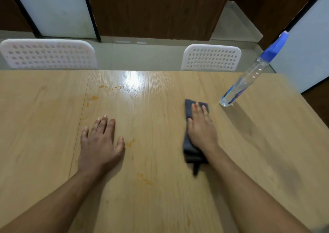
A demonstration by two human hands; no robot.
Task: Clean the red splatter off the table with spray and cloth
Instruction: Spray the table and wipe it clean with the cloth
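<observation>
On the light wooden table (pixel 53 134), my right hand (pixel 202 127) lies flat with straight fingers, pressing a folded dark grey cloth (pixel 188 145) onto the surface. My left hand (pixel 101 143) rests flat on the table, fingers spread, holding nothing. Orange-red splatter spots (pixel 94 98) sit beyond my left hand, with small drops (pixel 110 87) farther back. Fainter smears show beside my left thumb (pixel 130 142) and nearer to me (pixel 145 179). A clear spray bottle (pixel 247 79) with a blue nozzle stands at the right, beyond the cloth.
Two white perforated chairs, one (pixel 48 53) and the other (pixel 211 57), stand behind the table's far edge. Behind them are wood panels and white partitions. A white panel (pixel 306 54) stands close to the table's right corner.
</observation>
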